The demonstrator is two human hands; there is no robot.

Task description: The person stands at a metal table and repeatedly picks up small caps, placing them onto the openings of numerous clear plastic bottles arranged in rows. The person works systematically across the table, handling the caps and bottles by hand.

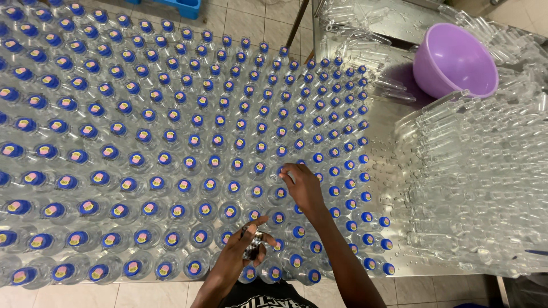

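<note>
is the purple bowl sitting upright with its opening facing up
No, the purple bowl lies tipped on its side among empty clear bottles, its opening facing sideways.

Your left hand (237, 254) and right hand (302, 188) are bare, with no gloves, and both forearms are uncovered to the frame edge. You wear a black top (265, 299) with white print on its front.

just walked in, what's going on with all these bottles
A person stands at a steel table packed with upright clear bottles with blue caps. The right hand reaches onto one cap, while the left hand holds a small dark object. Empty uncapped bottles lie piled on the right beside a purple bowl.
</note>
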